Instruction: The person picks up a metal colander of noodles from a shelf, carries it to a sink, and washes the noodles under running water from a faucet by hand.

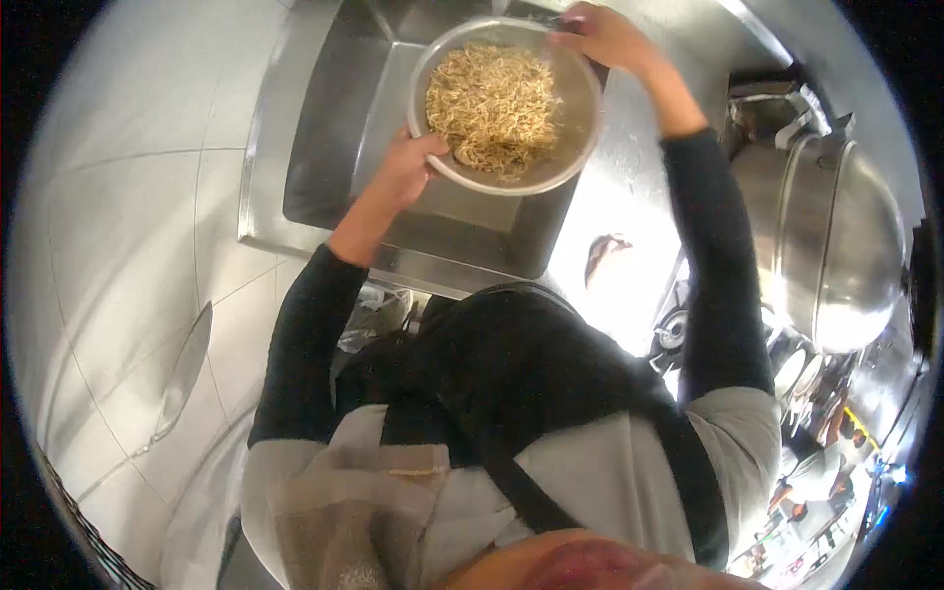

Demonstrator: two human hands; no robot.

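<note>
A round metal bowl (pixel 582 118) is held over the sink, tilted so that its inside faces me. A heap of thin, pale yellow strands that look like bean sprouts (pixel 492 103) covers much of its inside. My left hand (pixel 405 169) is closed on the near left rim, thumb on the inner side. At the far right rim, my right hand (pixel 602 37) grips the bowl, its fingers slightly blurred and partly hidden.
The steel sink (pixel 334 157) lies beneath the bowl, with a steel counter (pixel 629 147) to its right. A large domed metal vessel (pixel 816 236) stands at the right beside a gas burner (pixel 673 329). Other people (pixel 811 477) appear at lower right. White tiles (pixel 128 226) fill the left.
</note>
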